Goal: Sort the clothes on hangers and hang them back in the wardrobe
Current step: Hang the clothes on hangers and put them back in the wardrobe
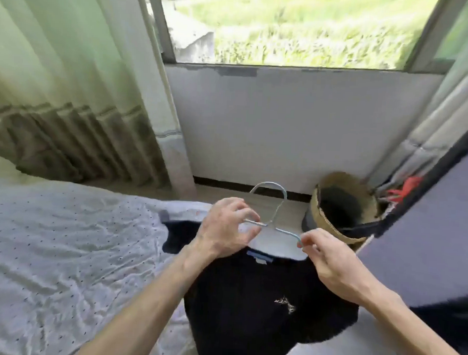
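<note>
Hanger [273,224]: pale wire, hook toward 12 o'clock, held just below picture centre over the collar of a dark top [262,307]
Left hand [225,226]: pinches the wire's left shoulder
Right hand [331,264]: pinches the right shoulder bend
Top: lies at the bed [64,237] edge, 6 o'clock; whether the wire arms are inside the neck, cannot tell
Wardrobe [429,212]: fabric, 3 o'clock, red hangers [408,189] beside it
Basket [341,206]: 2 o'clock of the hands
Progress, judged: early; top not yet seated on its hanger, hanging in the wardrobe left to do
</note>
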Action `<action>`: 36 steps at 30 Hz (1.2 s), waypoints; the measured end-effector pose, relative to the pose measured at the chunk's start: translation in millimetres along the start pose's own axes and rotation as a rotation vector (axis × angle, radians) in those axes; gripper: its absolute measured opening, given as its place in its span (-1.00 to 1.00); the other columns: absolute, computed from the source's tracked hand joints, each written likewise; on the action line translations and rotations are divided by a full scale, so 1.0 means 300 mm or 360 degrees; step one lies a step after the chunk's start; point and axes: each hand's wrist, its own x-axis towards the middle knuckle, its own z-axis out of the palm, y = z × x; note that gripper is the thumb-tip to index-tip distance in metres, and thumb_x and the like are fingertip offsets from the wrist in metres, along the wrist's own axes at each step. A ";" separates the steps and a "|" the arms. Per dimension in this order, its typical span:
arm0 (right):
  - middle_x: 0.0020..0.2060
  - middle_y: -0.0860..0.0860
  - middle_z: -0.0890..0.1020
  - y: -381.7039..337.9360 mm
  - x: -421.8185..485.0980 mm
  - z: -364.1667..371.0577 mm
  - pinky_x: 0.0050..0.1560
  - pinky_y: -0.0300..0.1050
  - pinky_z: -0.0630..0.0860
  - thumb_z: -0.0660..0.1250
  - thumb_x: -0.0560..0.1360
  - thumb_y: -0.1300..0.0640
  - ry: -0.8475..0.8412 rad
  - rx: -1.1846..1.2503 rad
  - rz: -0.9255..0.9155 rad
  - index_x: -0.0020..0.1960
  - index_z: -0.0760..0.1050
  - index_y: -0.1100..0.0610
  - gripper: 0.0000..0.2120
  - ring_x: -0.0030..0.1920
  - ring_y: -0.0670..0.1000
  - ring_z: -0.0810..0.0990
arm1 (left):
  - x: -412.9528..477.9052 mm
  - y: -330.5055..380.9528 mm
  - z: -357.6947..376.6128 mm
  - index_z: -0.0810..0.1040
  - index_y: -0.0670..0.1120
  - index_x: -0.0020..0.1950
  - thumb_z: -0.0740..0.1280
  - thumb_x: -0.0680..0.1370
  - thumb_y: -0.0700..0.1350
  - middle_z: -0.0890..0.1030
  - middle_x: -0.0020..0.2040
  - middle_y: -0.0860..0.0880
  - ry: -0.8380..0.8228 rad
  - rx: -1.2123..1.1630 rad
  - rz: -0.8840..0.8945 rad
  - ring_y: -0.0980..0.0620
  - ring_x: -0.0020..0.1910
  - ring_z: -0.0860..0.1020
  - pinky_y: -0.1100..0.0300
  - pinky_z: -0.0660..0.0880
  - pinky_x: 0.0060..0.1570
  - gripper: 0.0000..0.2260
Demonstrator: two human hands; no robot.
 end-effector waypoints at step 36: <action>-0.21 -0.20 0.58 -0.028 -1.159 -0.061 -0.10 -0.36 0.44 0.26 0.59 -0.08 0.1300 0.0325 0.2171 0.17 0.50 -0.32 -0.80 -0.23 -0.21 0.52 | 0.103 1.315 0.670 0.64 0.05 -0.05 0.23 0.54 0.27 0.41 0.33 -0.01 -0.1379 -0.1065 0.1463 -0.02 0.38 0.32 -0.05 0.33 0.38 -0.66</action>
